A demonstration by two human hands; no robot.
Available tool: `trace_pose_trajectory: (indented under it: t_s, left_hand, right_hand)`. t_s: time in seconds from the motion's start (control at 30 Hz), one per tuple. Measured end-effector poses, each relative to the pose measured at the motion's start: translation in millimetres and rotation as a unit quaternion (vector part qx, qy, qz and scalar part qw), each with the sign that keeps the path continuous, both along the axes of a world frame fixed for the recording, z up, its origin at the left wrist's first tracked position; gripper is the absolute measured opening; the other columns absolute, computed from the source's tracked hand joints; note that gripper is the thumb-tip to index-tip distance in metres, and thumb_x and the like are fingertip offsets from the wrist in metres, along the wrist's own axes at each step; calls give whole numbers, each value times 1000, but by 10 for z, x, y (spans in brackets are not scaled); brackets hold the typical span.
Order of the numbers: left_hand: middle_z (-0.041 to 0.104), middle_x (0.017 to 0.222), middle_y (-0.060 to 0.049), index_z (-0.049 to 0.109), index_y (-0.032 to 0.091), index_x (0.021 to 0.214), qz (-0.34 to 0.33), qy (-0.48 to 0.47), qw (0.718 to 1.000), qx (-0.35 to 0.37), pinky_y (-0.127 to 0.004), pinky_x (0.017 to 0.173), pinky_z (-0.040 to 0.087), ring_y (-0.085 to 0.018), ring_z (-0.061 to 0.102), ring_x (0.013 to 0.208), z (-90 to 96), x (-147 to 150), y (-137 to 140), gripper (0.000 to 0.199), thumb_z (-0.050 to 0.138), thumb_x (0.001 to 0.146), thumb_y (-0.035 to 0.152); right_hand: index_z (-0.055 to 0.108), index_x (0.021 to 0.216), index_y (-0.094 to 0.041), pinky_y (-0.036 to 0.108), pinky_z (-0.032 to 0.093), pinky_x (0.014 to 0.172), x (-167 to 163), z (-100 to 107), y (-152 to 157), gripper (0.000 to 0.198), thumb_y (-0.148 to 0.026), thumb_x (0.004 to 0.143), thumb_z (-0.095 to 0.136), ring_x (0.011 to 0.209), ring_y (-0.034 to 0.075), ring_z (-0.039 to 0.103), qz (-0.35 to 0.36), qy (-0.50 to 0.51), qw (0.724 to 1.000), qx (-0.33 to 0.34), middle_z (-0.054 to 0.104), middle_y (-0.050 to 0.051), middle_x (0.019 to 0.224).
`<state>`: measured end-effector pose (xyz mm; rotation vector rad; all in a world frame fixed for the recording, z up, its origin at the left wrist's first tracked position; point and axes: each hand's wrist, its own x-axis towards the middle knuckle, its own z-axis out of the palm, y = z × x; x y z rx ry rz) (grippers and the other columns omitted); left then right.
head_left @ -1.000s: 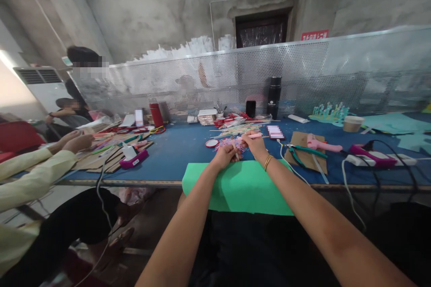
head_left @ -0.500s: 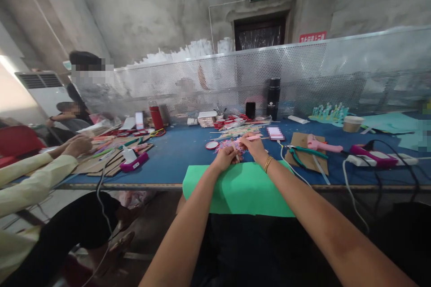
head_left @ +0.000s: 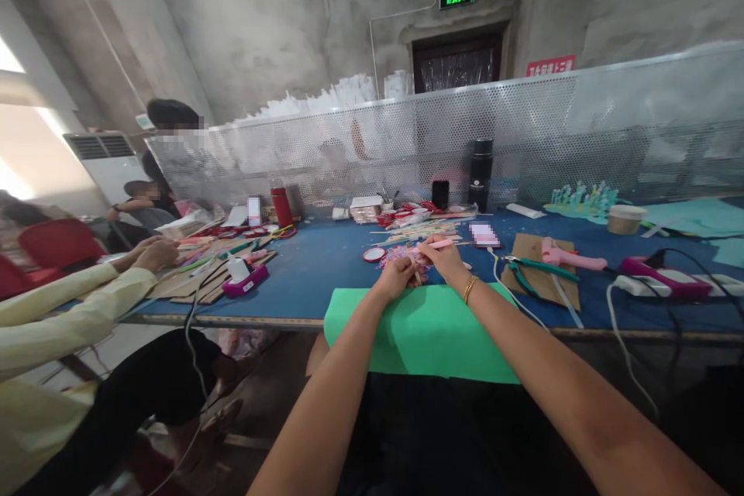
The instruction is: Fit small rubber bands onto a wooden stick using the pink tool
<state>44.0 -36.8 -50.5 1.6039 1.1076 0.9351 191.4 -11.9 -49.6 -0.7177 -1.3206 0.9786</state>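
The right hand (head_left: 442,259) holds a pink stick (head_left: 442,244).

Pink rod (head_left: 442,244), slightly tilted, beside pale stick (head_left: 413,259)

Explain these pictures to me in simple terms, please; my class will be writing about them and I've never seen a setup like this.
There is no machine here: a person works with two bare hands. Every picture comes from one camera worn on that person's head, looking forward and down, so the forearms reach in from the bottom.

The left hand pinches a pale strip; the right hand holds a pink pen-like thing. What the strip is made of is too small to tell.

On the blue table lie thin sticks, a phone with a lit screen and teal-handled pliers. A black bottle stands behind, and a green sheet hangs over the near edge. The pale yellow sleeves on the left belong to someone else.
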Motion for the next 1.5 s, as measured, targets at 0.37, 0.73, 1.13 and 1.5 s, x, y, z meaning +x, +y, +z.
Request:
trace_pose_trajectory:
  t_s: [0.37,0.73,1.13,1.5]
  left_hand:
    - [67,66,-1,58,16,76,5,3,1000,5,-25,57,44,-11,54,52,-32,-11,34,28,64,83,43]
    - [66,61,0,58,16,71,5,-7,1000,5,-23,54,44,-10,54,50,12,12,-16,28,65,83,40]
    - [66,63,0,59,16,74,1,-2,1000,6,-25,57,44,-11,55,53,-11,7,4,27,64,84,41]
    - [68,66,-2,59,15,76,-5,3,1000,14,-25,57,45,-10,54,51,-29,9,29,26,63,84,40]
  right_hand:
    - [56,63,-21,23,44,47,18,14,-16,28,-43,68,73,47,12,56,-16,4,1000,-4,63,-2,55]
    - [57,62,-21,23,45,47,16,15,-20,27,-41,66,74,47,12,56,-12,14,1000,-18,62,-2,53]
    - [57,64,-20,23,46,48,29,-9,0,29,-44,66,74,46,12,56,5,6,1000,-20,63,-2,56]
    - [58,63,-20,23,47,47,40,47,-48,29,-44,65,75,47,12,56,-13,14,1000,-25,63,-1,55]
